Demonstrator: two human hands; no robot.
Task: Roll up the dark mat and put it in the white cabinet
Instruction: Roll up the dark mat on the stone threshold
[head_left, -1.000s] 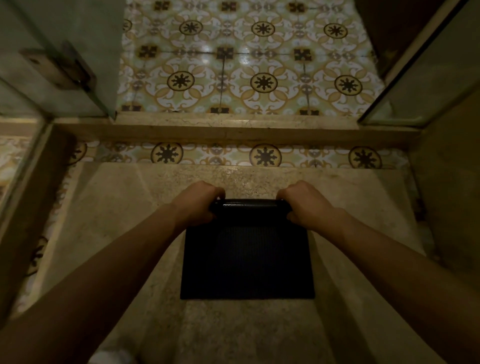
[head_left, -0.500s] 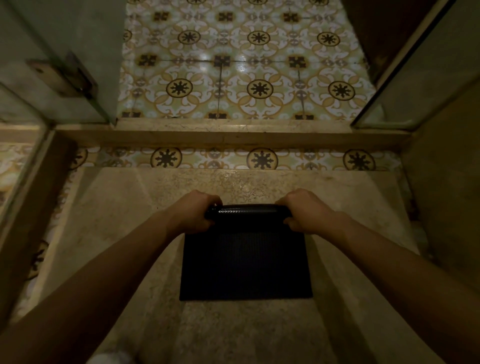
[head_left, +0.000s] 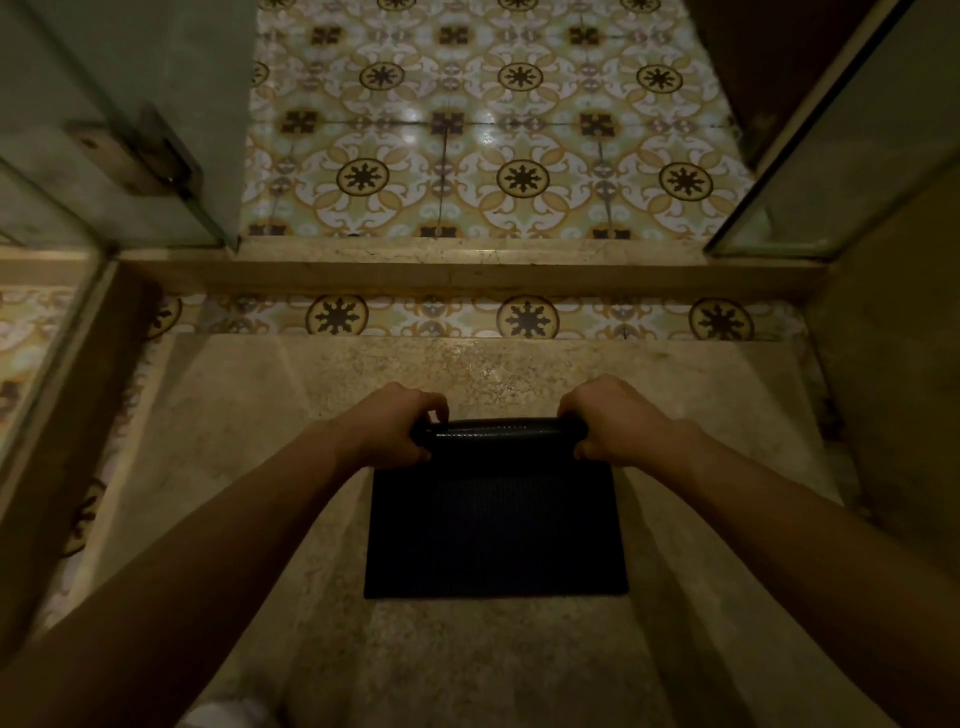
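The dark mat (head_left: 496, 530) lies on a beige stone floor, its far end rolled into a tight tube while the near part stays flat. My left hand (head_left: 392, 426) grips the left end of the roll. The right end of the roll sits in my right hand (head_left: 610, 423), fingers curled over it. Both forearms stretch forward from the bottom corners. No white cabinet is visible.
A raised stone threshold (head_left: 467, 265) crosses ahead, with patterned tiles (head_left: 493, 130) beyond it. An open glass door with a metal hinge (head_left: 135, 156) stands at the left. Another glass panel (head_left: 841, 145) and a wall close the right side.
The roll has moved toward me and grown thicker, leaving less of the mat flat. Both hands have come nearer with it.
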